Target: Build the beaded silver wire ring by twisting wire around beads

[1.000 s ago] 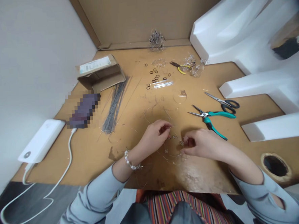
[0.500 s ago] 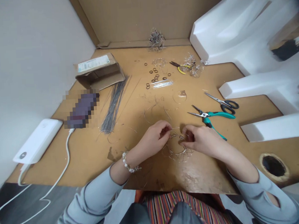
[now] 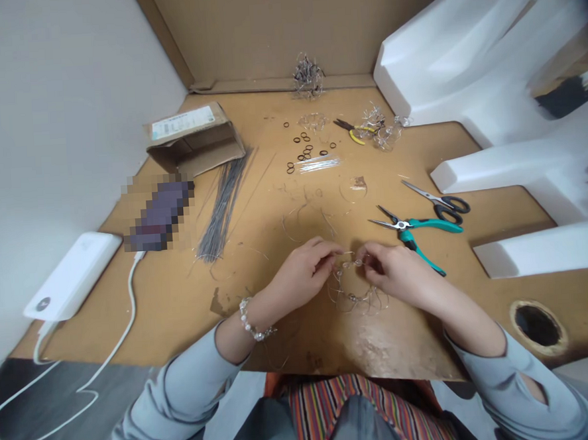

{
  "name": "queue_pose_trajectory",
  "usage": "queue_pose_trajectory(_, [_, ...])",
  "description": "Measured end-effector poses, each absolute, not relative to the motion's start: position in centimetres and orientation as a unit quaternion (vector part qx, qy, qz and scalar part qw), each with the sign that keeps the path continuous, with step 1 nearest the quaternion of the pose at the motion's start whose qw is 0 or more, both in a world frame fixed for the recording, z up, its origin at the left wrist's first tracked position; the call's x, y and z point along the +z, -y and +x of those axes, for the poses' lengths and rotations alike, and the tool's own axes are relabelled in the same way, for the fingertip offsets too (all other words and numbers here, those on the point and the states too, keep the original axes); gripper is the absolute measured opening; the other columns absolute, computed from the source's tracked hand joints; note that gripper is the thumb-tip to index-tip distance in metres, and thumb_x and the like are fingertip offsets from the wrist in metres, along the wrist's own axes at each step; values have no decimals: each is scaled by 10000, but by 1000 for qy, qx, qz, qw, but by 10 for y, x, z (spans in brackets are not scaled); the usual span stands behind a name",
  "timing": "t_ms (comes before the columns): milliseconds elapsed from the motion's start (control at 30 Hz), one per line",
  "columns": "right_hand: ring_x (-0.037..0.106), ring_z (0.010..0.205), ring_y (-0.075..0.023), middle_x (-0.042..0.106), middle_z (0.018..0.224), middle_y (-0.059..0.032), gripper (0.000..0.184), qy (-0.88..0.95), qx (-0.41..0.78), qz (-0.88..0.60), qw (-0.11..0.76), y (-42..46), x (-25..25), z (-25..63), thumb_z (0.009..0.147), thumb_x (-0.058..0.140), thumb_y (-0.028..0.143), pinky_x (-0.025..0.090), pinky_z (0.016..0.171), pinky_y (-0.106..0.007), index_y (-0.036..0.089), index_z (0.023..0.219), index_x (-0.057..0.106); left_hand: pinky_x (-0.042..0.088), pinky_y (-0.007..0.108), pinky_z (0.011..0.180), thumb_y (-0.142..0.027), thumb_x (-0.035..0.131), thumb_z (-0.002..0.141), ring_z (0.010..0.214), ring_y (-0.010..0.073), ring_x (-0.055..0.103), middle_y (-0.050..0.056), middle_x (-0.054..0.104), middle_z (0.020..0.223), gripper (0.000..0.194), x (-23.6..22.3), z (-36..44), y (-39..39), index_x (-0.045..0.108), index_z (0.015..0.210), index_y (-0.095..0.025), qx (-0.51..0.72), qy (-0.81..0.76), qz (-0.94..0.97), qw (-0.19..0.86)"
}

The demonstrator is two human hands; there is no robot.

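- Wire loop (image 3: 356,296), thin and springy-looking, hanging just below both hands over the tan work board (image 3: 174,300), with lower strands splayed close to the surface.
- Left hand (image 3: 304,272) and right hand (image 3: 397,277) close together, fingertips pinched on the top of the loop from opposite sides, both clamped on the wire, apparently to steady the fine strands between them.
- Exact contact hidden behind the fingers; small twisted bits at the pinch too fine to identify, and pale wire hard to trace against the board.
- Long-nose pliers (image 3: 436,228) with teal handles and black-handled scissors (image 3: 453,209) lying just beyond the right hand, probably placed there for easy reach.
- Bundle of dark wire rods (image 3: 226,207) beside a cardboard box (image 3: 194,140), away from the hands, perhaps as a supply kept out of the way.
- Small black rings (image 3: 304,153) and yellow-handled pliers (image 3: 353,133) farther along the board, near a cluster of wire pieces (image 3: 385,131).
- Pixelated object (image 3: 159,215) unreadable, next to a white power bank (image 3: 71,277).
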State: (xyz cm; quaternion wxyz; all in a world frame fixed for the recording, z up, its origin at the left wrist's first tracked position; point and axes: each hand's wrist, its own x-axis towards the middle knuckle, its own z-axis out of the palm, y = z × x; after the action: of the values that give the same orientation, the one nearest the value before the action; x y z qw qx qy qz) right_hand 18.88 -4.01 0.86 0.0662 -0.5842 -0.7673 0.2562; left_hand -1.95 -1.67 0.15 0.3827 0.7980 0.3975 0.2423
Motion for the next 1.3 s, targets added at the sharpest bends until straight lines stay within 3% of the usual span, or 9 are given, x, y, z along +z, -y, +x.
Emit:
queue_pose_trajectory(167, [611, 690, -148, 684, 834, -24, 329, 756, 314, -566, 99, 39, 7, 190, 778, 470, 167, 420, 649, -249, 235, 1062, 621, 493, 270, 755, -137, 462, 886, 827, 146, 619, 53, 656, 911, 191, 1, -20, 17, 618, 992, -169, 256, -392, 800, 376])
queue_pose_trajectory(367, [530, 589, -122, 616, 696, 9, 267, 725, 387, -555, 131, 37, 7, 190, 783, 492, 192, 380, 554, -232, 205, 1006, 638, 489, 242, 695, -161, 451, 901, 754, 128, 630, 32, 696, 866, 187, 3, -19, 19, 621, 978, -171, 260, -399, 793, 379])
queue_pose_trajectory(633, [500, 566, -115, 586, 654, 2, 256, 687, 453, -535, 192, 35, -3, 189, 864, 498, 378, 377, 522, -234, 182, 912, 657, 506, 243, 746, -129, 480, 886, 794, 127, 653, 33, 710, 868, 237, 3, -21, 18, 652, 1046, -161, 289, -372, 799, 374])
queue_pose_trajectory(1033, [449, 516, -88, 544, 582, 30, 230, 689, 413, -561, 200, 36, -1, 182, 832, 550, 364, 335, 498, -211, 188, 856, 695, 511, 230, 711, -103, 480, 876, 737, 116, 649, 23, 704, 806, 242, 2, -21, 17, 657, 1032, -157, 304, -362, 804, 360])
queue_pose_trajectory(1300, [476, 511, -102, 575, 583, 17, 203, 746, 292, -578, 156, 36, 5, 181, 836, 503, 295, 331, 521, -215, 208, 847, 687, 516, 243, 734, -121, 456, 892, 788, 129, 654, 39, 711, 864, 257, 3, -21, 16, 656, 1046, -172, 288, -361, 823, 331])
